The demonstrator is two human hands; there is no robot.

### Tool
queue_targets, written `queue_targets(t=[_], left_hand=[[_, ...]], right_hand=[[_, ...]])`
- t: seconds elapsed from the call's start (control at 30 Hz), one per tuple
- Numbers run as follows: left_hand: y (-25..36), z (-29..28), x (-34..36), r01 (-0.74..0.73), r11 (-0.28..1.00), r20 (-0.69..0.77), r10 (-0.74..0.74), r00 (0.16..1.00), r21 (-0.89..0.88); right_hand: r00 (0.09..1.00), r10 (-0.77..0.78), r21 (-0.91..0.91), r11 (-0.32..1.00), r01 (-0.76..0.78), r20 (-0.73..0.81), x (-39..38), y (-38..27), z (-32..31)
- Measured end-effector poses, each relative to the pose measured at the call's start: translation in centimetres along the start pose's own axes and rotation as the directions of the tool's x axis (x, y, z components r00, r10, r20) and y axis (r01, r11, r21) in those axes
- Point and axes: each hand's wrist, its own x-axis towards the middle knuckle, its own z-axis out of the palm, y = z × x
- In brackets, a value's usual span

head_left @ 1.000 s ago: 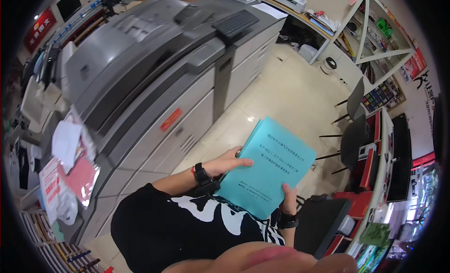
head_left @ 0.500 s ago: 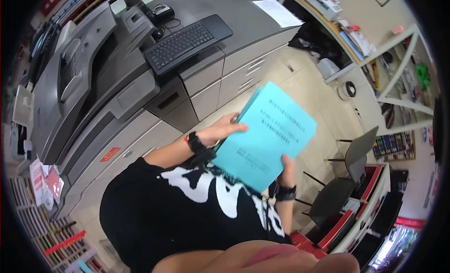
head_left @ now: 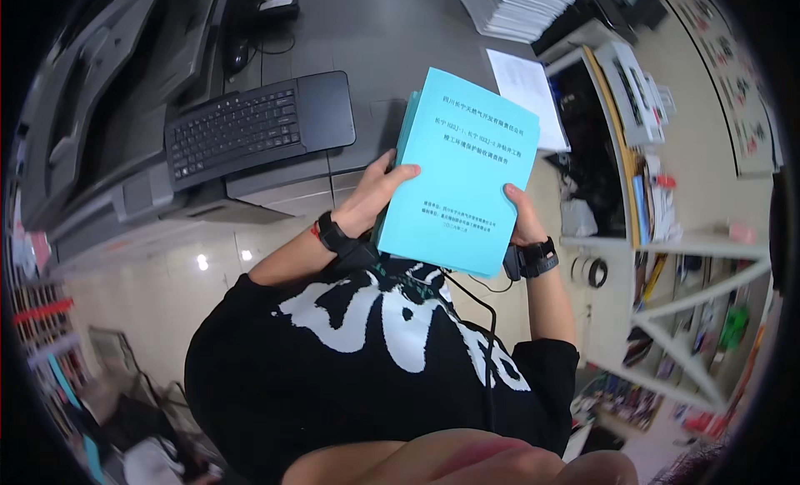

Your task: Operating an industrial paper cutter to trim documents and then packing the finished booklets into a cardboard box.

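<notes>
The stack of turquoise-covered booklets [head_left: 462, 172] is held to the right of the keyboard [head_left: 258, 127], its cover facing up; whether its underside touches anything cannot be told. The left hand [head_left: 371, 200] grips the edge nearer the keyboard and the right hand [head_left: 527, 218] the edge farther from it, each parted only by the stack's thickness, thumb on the cover; most of the fingers are hidden beneath. The spine side looks slightly stepped, so an even squeeze from both sides, fingers well under, should stop the booklets sliding; level support matters more than thumb pressure, which could crease the cover. A loose white sheet [head_left: 532, 97] lies on the grey counter [head_left: 375, 35], right of the keyboard and past the stack; a pile of white paper [head_left: 512, 10] sits beyond, and a mouse [head_left: 240, 56] just behind the keyboard.
</notes>
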Motion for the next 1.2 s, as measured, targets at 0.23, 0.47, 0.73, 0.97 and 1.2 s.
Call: queue_targets(t=[0.23, 0.47, 0.73, 0.97, 1.2], left_hand=[[1.6, 0.9, 6.0, -0.177, 0.984, -0.225, 0.166, 0.960, -0.028], [-1.4, 4.6, 1.8, -0.241, 0.955, -0.599, 0.296, 0.744, 0.172], [-6.0, 3.7, 2.9, -0.441, 0.875, -0.767, 0.420, 0.485, 0.200], [-5.3, 2.3, -0.8, -0.300, 0.908, -0.609, 0.419, 0.673, 0.293], [-5.1, -0.3, -9.3, -0.107, 0.921, -0.319, 0.236, 0.918, 0.374]], right_hand=[[0.926, 0.293, -0.016, 0.955, -0.298, 0.238, 14.8, -8.4, -2.0], [0.814, 0.385, -0.177, 0.923, -0.342, 0.436, 24.6, -11.7, 1.5], [0.776, 0.406, -0.231, 0.914, -0.335, 0.482, 27.6, -11.1, 6.5], [0.905, 0.208, -0.120, 0.977, -0.175, 0.370, 23.5, -8.9, 5.7], [0.996, -0.076, -0.034, 0.996, 0.078, 0.046, 20.7, -7.8, 1.5]])
